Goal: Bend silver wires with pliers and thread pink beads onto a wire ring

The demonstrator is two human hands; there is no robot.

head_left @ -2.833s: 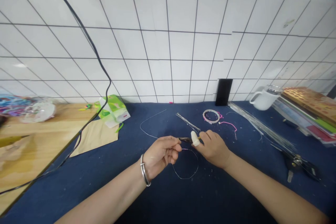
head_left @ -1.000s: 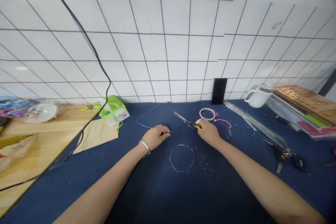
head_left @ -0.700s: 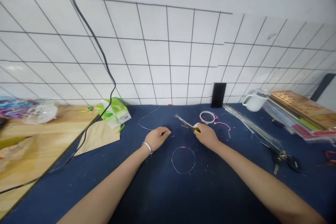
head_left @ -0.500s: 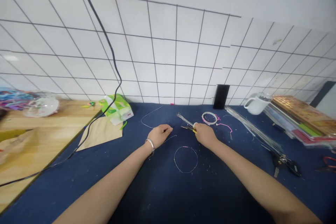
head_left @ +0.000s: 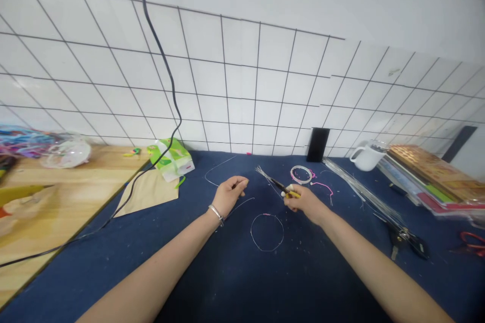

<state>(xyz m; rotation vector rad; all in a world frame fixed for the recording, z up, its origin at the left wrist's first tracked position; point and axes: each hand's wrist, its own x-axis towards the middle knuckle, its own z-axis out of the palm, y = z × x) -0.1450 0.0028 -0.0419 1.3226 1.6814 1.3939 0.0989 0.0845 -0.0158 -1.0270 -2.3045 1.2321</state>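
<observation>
My right hand [head_left: 306, 204] is closed around pliers [head_left: 294, 194] with yellow handles and dark jaws. Their jaws point up and left, beside a small bundle of thin wires [head_left: 262, 171] lying on the dark blue cloth. White wrapping covers a fingertip of this hand. My left hand [head_left: 229, 197], with a silver bangle at the wrist, has thumb and fingers pinched together; whatever is between them is too small to tell. A thin curved wire [head_left: 242, 203] runs beside and partly behind it. Nearer me lies a wire ring [head_left: 283, 234] with small pink beads.
Behind my right hand lie a white coil [head_left: 301, 167] and pink cord [head_left: 322, 185]. Further right are long wires [head_left: 352, 181], keys [head_left: 397, 239], a white mug [head_left: 366, 158] and stacked books [head_left: 428, 169]. A black cable [head_left: 131, 189] crosses the left side, over a green packet [head_left: 166, 149].
My right hand has turned and shifted slightly right and down, so the pliers slant up-left instead of pointing left. My left hand has lifted a little. The camera view has tilted slightly.
</observation>
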